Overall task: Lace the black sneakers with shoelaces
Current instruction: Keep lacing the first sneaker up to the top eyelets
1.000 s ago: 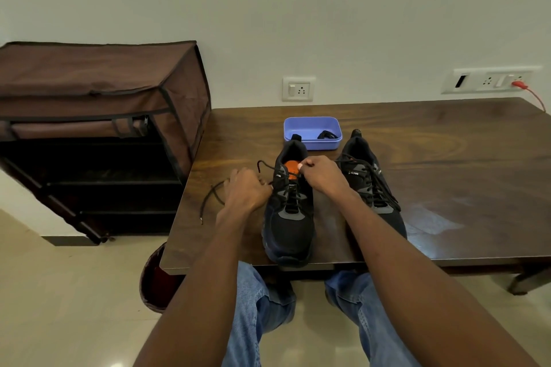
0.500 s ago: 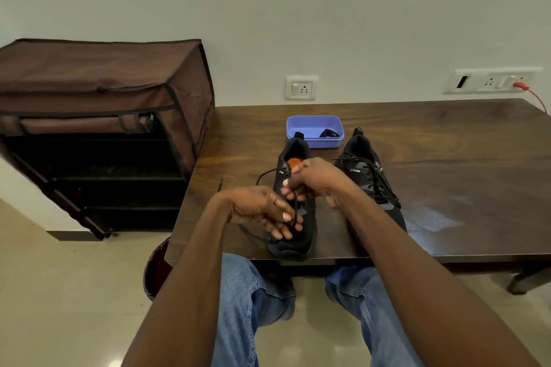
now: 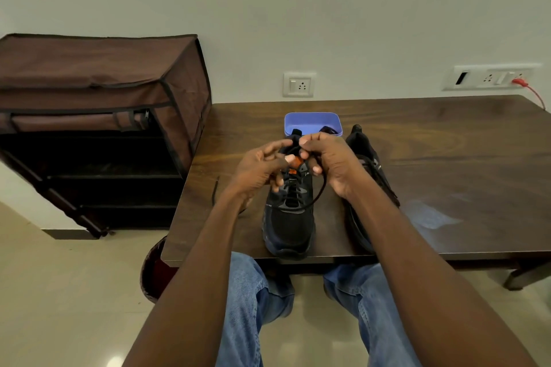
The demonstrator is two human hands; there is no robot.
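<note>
Two black sneakers stand side by side on the dark wooden table (image 3: pixel 447 140), toes toward me. The left sneaker (image 3: pixel 288 223) has an orange tongue patch, and a black shoelace (image 3: pixel 316 197) loops down over its right side. My left hand (image 3: pixel 259 168) and my right hand (image 3: pixel 331 162) meet above its tongue, fingers curled and pinching the lace. The right sneaker (image 3: pixel 365 152) is laced and partly hidden behind my right forearm. A loose end of lace (image 3: pixel 215 189) lies on the table left of my left wrist.
A blue plastic tray (image 3: pixel 310 121) with a dark item inside sits just behind the sneakers. A brown fabric shoe rack (image 3: pixel 98 116) stands against the table's left end. Wall sockets and a red cable (image 3: pixel 533 94) are at the back. My knees are under the table's front edge.
My left hand has come from the table left of the sneaker up to its tongue, beside my right hand. A loop of lace now hangs over the shoe's right side.
</note>
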